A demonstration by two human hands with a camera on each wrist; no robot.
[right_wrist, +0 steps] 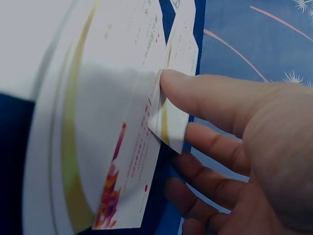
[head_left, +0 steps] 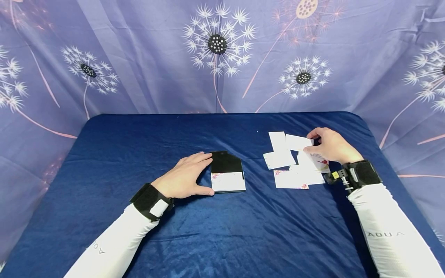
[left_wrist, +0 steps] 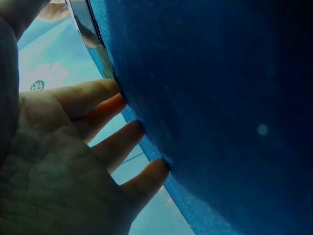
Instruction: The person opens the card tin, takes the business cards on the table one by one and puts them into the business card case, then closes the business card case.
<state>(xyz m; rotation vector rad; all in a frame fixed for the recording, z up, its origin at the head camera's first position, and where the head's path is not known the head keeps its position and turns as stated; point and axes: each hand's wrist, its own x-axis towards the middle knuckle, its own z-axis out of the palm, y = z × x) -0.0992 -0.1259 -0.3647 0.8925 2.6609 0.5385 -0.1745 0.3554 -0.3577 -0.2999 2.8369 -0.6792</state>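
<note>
My left hand [head_left: 185, 175] rests on the cloth with fingers spread and nearly straight, fingertips and thumb right at the left side of a black card case [head_left: 226, 162]. A white card [head_left: 227, 182] with a pink floral corner shows in the case's lower half. In the left wrist view only a dark glossy edge of the case [left_wrist: 85, 24] appears, beyond the fingers [left_wrist: 129, 137]. At the right, my right hand [head_left: 330, 146] pinches the edge of a white card [right_wrist: 171, 117] with a gold stripe between thumb and index finger. The other fingers are loosely bent below it.
Several white cards [head_left: 283, 178] lie loosely overlapped to the right of the case, some with pink floral corners. One printed card [right_wrist: 112, 98] lies near the right hand. A dark blue cloth [head_left: 139, 146] covers the table, with a dandelion-patterned curtain [head_left: 146, 58] behind.
</note>
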